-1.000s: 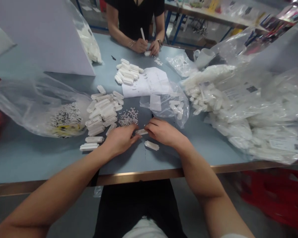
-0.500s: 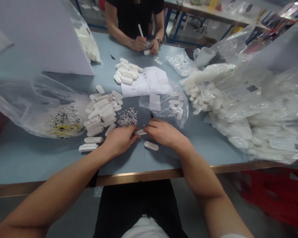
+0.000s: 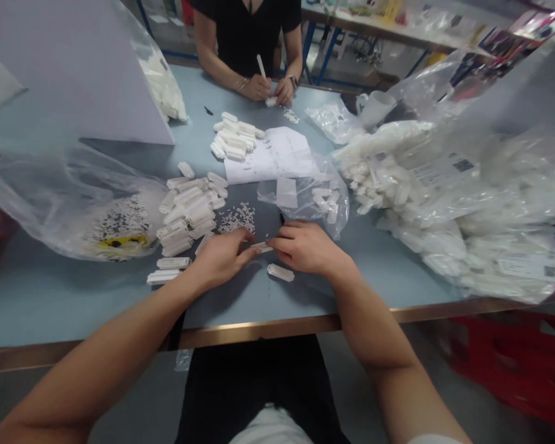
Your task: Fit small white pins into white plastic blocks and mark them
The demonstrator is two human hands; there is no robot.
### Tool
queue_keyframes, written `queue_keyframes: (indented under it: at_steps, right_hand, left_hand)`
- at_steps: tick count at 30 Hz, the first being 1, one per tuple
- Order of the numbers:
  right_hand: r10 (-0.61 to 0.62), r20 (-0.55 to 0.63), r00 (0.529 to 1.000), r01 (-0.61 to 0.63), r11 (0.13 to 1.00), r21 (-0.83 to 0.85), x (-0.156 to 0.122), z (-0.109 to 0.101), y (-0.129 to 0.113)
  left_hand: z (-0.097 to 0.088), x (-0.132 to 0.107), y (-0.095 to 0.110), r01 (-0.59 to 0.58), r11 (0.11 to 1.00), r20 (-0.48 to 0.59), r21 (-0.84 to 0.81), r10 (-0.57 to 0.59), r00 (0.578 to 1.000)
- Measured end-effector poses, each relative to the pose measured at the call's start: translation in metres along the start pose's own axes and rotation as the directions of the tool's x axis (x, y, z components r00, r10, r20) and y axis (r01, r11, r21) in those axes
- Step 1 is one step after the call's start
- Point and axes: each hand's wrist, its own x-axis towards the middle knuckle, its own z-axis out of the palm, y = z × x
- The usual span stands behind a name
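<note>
Since both hands rest close together near the table's front edge, what lies between them?

A white plastic connector housing (image 3: 261,246), at 3 o'clock from the left hand (image 3: 222,259) and 9 o'clock from the right hand (image 3: 308,248).

And the grip?

Both hands are nearly closed. The left hand's fingers curl in toward one end of the housing, while the right hand's fingers lie pressed together by the other end. Whether they actually pinch it, I cannot tell.

What's around them?

A second connector housing (image 3: 280,272) lies apart at 5 o'clock on the blue-grey table (image 3: 50,296). At 10 o'clock sits a heap of connector housings (image 3: 185,209), with loose white pins (image 3: 235,219) beside it. At 1 o'clock, a clear plastic bag (image 3: 305,197) holds more housings.

Anyone else?

Yes, at 12 o'clock across the table, a co-worker's hands (image 3: 263,89) hold a white stick (image 3: 261,66) upright.
</note>
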Motion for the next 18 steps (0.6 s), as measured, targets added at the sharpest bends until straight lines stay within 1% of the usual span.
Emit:
queue_keyframes:
  at_steps: [2, 3, 4, 5, 6, 7, 8, 9, 10, 11, 14, 18]
  right_hand:
    - [0.062, -0.067, 0.996, -0.064, 0.998, -0.025, 0.0, 0.001, 0.0]
    - [0.088, -0.092, 0.992, -0.092, 0.995, -0.038, 0.0, 0.001, 0.0]
    - [0.105, -0.109, 0.988, -0.111, 0.993, -0.048, 0.0, 0.002, -0.001]
    - [0.111, -0.12, 0.987, -0.119, 0.991, -0.055, 0.001, 0.004, -0.002]
    - [0.108, -0.127, 0.986, -0.116, 0.991, -0.062, 0.001, 0.005, -0.003]
    - [0.1, -0.135, 0.986, -0.11, 0.992, -0.069, 0.002, 0.007, -0.004]
    - [0.091, -0.146, 0.985, -0.103, 0.992, -0.076, 0.003, 0.008, -0.005]
    - [0.084, -0.16, 0.984, -0.098, 0.992, -0.083, 0.003, 0.009, -0.006]
    - [0.078, -0.174, 0.982, -0.094, 0.992, -0.086, 0.004, 0.01, -0.008]
    - [0.078, -0.187, 0.979, -0.095, 0.992, -0.084, 0.005, 0.011, -0.009]
    - [0.083, -0.234, 0.969, -0.098, 0.994, -0.053, 0.006, 0.013, -0.011]
    - [0.112, -0.365, 0.924, -0.101, 0.994, 0.051, 0.009, 0.017, -0.017]
  left_hand:
    - [-0.007, 0.0, 0.001, 0.048, 0.972, -0.003, -0.23, -0.05, 0.999]
    - [-0.009, -0.001, 0.002, 0.085, 0.918, 0.022, -0.387, -0.083, 0.996]
    - [-0.012, -0.002, 0.004, 0.129, 0.822, 0.066, -0.555, -0.111, 0.992]
    - [-0.013, -0.002, 0.005, 0.177, 0.689, 0.115, -0.703, -0.135, 0.984]
    - [-0.014, -0.003, 0.007, 0.223, 0.538, 0.167, -0.813, -0.152, 0.974]
    - [-0.014, -0.003, 0.008, 0.253, 0.397, 0.204, -0.882, -0.163, 0.965]
    - [-0.013, -0.004, 0.009, 0.265, 0.284, 0.224, -0.921, -0.17, 0.96]
    - [-0.013, -0.004, 0.01, 0.263, 0.209, 0.228, -0.942, -0.176, 0.957]
    - [-0.012, -0.004, 0.01, 0.253, 0.164, 0.223, -0.954, -0.179, 0.958]
    - [-0.011, -0.004, 0.009, 0.239, 0.138, 0.214, -0.961, -0.178, 0.961]
    - [-0.01, -0.003, 0.007, 0.229, 0.122, 0.207, -0.966, -0.166, 0.964]
    - [-0.008, -0.003, 0.007, 0.262, 0.094, 0.244, -0.96, -0.173, 0.954]
